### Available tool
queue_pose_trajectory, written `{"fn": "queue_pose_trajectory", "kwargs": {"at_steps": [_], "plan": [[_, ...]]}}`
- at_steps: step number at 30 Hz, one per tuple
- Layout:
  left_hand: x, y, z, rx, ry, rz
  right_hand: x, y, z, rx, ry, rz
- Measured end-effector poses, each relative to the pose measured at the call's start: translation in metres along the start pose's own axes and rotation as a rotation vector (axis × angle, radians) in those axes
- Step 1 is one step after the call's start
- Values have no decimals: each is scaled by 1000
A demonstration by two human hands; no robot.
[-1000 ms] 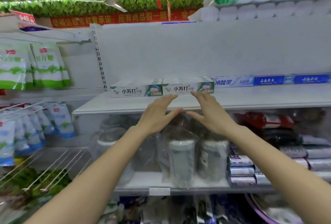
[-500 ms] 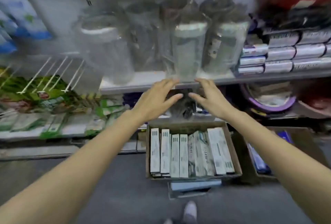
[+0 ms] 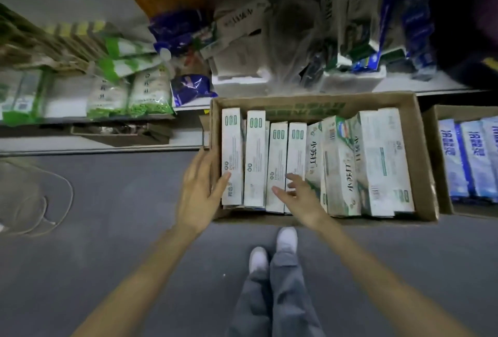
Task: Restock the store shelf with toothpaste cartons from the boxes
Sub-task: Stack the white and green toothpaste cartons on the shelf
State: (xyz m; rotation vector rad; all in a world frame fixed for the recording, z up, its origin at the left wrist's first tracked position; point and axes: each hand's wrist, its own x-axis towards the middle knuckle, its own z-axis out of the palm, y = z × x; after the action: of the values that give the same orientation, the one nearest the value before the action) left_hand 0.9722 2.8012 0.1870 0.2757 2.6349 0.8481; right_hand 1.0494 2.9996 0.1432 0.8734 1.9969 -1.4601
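Note:
An open cardboard box point(image 3: 423, 164) stands on the grey floor, packed with several white-and-green toothpaste cartons point(image 3: 277, 164) lying lengthwise. My left hand point(image 3: 199, 191) hangs open over the box's left wall, its thumb touching the leftmost carton point(image 3: 231, 147). My right hand point(image 3: 299, 196) reaches into the box with straight fingers resting on the near ends of the middle cartons. Neither hand holds anything. The shelf with the stocked cartons is out of view.
A second cardboard box point(image 3: 436, 164) with blue cartons point(image 3: 471, 158) stands to the right. Low shelves behind hold green bags point(image 3: 132, 94), blue packets and boxed goods. My feet point(image 3: 272, 250) stand just in front of the box. A thin cord point(image 3: 54, 201) lies on the floor at left.
My view dropped from the upper shelf to the floor. Both hands came down from the shelved cartons to the box, where they now touch cartons.

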Motion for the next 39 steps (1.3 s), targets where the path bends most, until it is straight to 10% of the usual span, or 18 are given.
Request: {"fn": "queue_pose_trajectory", "kwargs": {"at_steps": [26, 39], "plan": [[25, -53, 71, -520, 74, -166, 64, 1, 78, 175, 95, -103], [21, -50, 61, -501, 31, -188, 50, -6, 59, 647, -10, -2]]}}
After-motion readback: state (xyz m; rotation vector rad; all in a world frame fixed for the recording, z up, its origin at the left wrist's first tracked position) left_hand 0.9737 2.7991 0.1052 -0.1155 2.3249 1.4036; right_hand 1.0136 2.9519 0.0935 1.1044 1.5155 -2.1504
